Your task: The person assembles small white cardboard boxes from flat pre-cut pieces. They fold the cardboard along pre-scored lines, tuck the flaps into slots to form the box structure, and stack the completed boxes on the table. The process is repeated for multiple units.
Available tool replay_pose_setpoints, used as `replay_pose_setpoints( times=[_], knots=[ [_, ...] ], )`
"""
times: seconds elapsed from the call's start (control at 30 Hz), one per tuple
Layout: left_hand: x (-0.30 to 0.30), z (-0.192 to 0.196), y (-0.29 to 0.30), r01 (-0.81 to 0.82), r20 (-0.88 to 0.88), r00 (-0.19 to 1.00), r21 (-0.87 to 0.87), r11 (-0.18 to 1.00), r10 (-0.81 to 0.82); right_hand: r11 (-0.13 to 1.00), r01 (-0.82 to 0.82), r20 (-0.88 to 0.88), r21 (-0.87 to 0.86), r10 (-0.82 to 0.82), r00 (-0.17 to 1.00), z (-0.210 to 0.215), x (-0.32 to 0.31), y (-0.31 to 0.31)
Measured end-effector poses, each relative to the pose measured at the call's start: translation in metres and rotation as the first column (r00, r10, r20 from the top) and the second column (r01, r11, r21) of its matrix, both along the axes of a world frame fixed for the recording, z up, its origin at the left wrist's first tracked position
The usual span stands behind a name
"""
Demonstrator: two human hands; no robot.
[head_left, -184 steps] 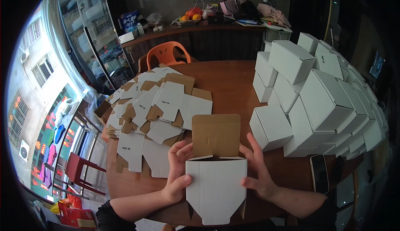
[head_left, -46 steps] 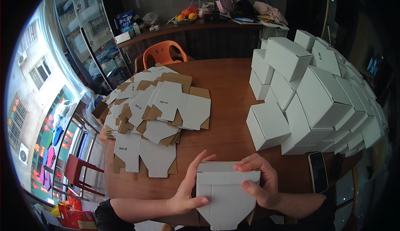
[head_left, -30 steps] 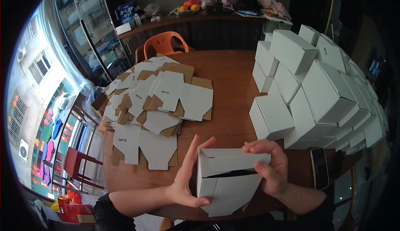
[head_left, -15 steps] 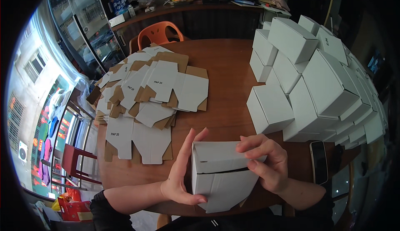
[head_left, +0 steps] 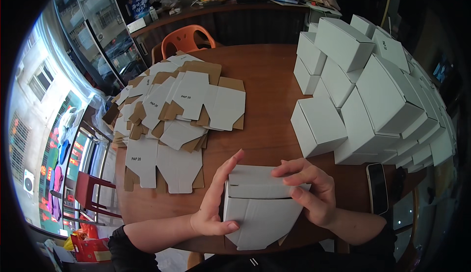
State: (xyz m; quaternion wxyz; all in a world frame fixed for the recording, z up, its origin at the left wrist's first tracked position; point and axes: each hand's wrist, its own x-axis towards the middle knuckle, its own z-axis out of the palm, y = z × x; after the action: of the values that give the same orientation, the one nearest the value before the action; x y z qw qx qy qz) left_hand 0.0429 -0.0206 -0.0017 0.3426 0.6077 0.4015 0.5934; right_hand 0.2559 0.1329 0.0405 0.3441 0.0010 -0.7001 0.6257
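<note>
Between my hands, at the near edge of the table, is a white cardboard box point(head_left: 265, 213), partly folded. Its top panel meets the front panel along a thin dark seam, and a lower flap points toward me. My left hand point(head_left: 218, 203) grips the box's left side, thumb on the front panel and fingers up along the side. My right hand point(head_left: 311, 191) curls round the upper right corner, fingertips on the top panel and thumb near the seam. The underside of the box is hidden.
Flat white-and-brown box blanks point(head_left: 191, 95) lie heaped on the left of the wooden table point(head_left: 265, 85). Folded white boxes point(head_left: 387, 93) are stacked high on the right, with a phone point(head_left: 377, 188) close by. An orange chair point(head_left: 189, 36) stands at the far side.
The gap between the top and front panels has narrowed to a thin seam. Both hands keep their hold and have shifted slightly left with the box.
</note>
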Motion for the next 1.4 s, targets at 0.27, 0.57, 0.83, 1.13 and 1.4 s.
replay_pose_setpoints(
  times=[0.27,0.57,0.83,1.13,1.4],
  knots=[
    [0.002,0.002,0.002,-0.137,-0.1,0.985,0.065,0.989,0.143,0.998,0.049,0.053,0.045,-0.051,0.997,0.0,-0.004,-0.004],
    [-0.004,0.003,-0.001,-0.113,-0.167,0.976,0.167,0.98,0.141,0.993,0.061,0.06,0.098,-0.067,0.996,0.002,-0.006,-0.006],
    [-0.003,0.002,0.001,-0.093,-0.113,0.987,0.158,0.983,0.112,0.992,0.091,0.066,0.087,-0.097,0.993,-0.002,-0.006,-0.008],
    [-0.004,0.003,0.002,-0.144,-0.226,0.954,0.229,0.963,0.196,0.993,0.092,0.072,0.08,-0.098,0.993,-0.003,-0.006,-0.009],
    [-0.003,0.004,0.001,-0.139,-0.271,0.941,0.243,0.96,0.205,0.987,0.093,0.089,0.134,-0.105,0.99,-0.003,-0.003,-0.009]
  ],
)
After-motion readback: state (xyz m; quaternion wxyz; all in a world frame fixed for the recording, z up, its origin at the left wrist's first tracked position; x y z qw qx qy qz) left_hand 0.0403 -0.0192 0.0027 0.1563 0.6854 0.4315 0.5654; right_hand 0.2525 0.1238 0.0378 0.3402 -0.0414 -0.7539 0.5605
